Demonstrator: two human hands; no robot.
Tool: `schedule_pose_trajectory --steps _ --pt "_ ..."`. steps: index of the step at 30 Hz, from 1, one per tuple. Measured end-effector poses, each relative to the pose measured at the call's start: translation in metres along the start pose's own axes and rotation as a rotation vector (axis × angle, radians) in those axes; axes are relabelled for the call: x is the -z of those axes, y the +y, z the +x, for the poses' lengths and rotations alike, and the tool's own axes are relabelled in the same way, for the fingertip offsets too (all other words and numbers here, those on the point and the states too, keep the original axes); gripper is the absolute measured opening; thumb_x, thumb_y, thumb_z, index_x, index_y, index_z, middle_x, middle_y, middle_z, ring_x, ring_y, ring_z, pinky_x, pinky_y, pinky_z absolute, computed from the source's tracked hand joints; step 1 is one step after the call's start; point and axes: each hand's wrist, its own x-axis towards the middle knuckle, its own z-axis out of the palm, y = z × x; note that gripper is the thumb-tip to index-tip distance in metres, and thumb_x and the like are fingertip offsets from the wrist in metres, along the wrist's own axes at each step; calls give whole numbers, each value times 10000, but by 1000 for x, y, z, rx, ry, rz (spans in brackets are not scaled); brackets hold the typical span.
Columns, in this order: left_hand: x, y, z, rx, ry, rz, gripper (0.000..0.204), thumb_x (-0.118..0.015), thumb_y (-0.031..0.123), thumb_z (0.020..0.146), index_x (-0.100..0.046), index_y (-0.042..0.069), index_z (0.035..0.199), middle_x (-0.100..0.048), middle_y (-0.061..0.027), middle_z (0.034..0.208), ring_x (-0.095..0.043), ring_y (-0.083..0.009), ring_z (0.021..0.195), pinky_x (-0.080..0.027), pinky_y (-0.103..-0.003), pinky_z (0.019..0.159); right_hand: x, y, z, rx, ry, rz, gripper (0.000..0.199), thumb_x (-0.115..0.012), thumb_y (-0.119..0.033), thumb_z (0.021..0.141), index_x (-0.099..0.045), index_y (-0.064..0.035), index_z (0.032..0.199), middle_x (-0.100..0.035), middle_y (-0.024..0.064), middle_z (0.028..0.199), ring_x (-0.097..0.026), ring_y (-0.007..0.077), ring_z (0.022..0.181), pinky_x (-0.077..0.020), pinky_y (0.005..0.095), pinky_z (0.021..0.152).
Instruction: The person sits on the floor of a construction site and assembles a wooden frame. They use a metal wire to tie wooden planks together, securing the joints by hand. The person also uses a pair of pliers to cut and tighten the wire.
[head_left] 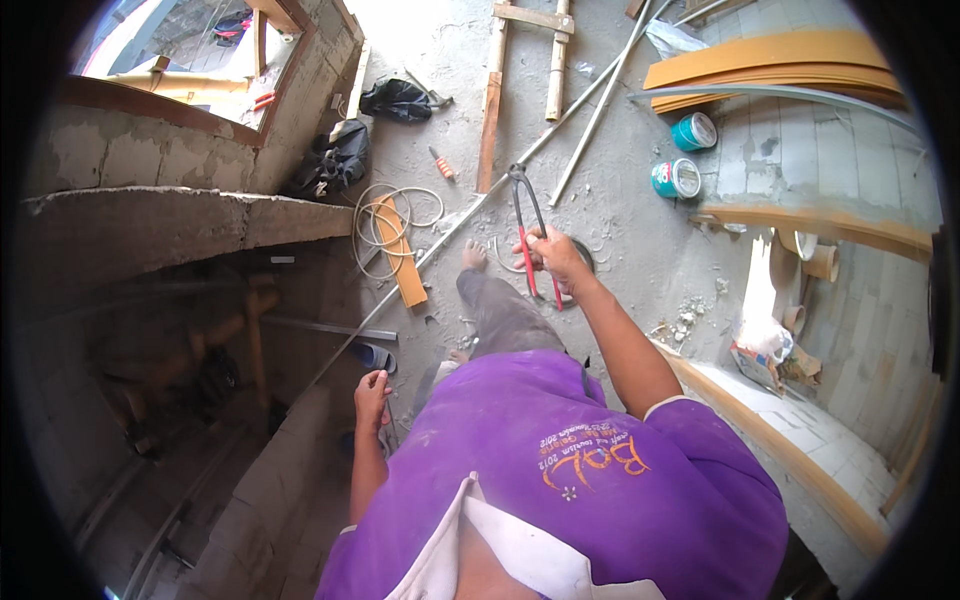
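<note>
My right hand (556, 252) is wrapped round one handle of a long pair of pincers (518, 200) with red grips and dark metal arms. The pincers stand nearly upright in view, their jaws at the far end, over the dusty floor. Behind that hand a dark ring-shaped coil (592, 262) is partly hidden. Low on the left, my left hand (371, 398) is held near my side with its fingers curled together. Whatever it may pinch is too small to make out. A bare foot (474, 256) of mine is on the floor ahead.
Long pale poles (440, 248) cross the floor diagonally. A pale hose (438, 200) loops around an orange-brown board (402, 262). Nearby lies a screwdriver (441, 163). Two teal tubs (676, 178) stand at right, below stacked orange-brown boards (770, 62). A concrete ledge (190, 225) borders the left side.
</note>
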Motion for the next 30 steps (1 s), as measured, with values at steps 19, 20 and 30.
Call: schedule_pose_trajectory --steps 19,20,30 --pt "3 120 103 -40 -172 609 493 -682 374 851 -649 -21 1144 -696 -188 1062 -666 -246 992 -509 -352 846 148 14 -14 -70 493 355 183 -613 -178 915 -534 -29 986 -565 64 706 -539 160 520 -462 292 487" --pt "-6 174 93 -15 -160 577 488 -650 389 872 -648 -9 1153 -688 -209 1075 -666 -274 1020 -504 -362 867 150 21 -20 -58 486 383 166 -612 -159 913 -530 -31 981 -573 72 719 -541 168 527 -477 292 512" --pt "-27 256 196 31 -229 431 468 -665 360 885 -648 -21 1155 -695 -175 1080 -663 -212 989 -507 -338 849 91 -8 29 -392 220 195 229 -597 3 830 -487 -8 1032 -645 173 866 -661 259 690 -568 417 621"
